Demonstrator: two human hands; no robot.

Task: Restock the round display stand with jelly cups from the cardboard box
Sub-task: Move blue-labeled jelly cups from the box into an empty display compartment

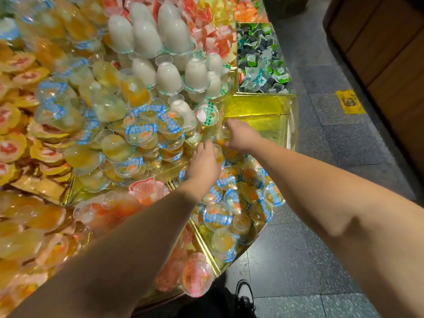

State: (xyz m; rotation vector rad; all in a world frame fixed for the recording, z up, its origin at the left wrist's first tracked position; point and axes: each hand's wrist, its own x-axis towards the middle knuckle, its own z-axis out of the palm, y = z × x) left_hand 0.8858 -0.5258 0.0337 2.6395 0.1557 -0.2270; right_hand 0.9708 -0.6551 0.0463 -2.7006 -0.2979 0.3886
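Grey speckled floor [344, 271]; black shoe [245, 297]

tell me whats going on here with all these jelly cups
A person is stocking a gold display stand with jelly cups. The left hand and right hand each hold a clear orange-filled cup at the compartment with blue-labelled cups. The compartment behind it looks nearly bare. No cardboard box is in view.

A sweet shop: a gold display stand [259, 104] heaped with jelly cups [142, 131].
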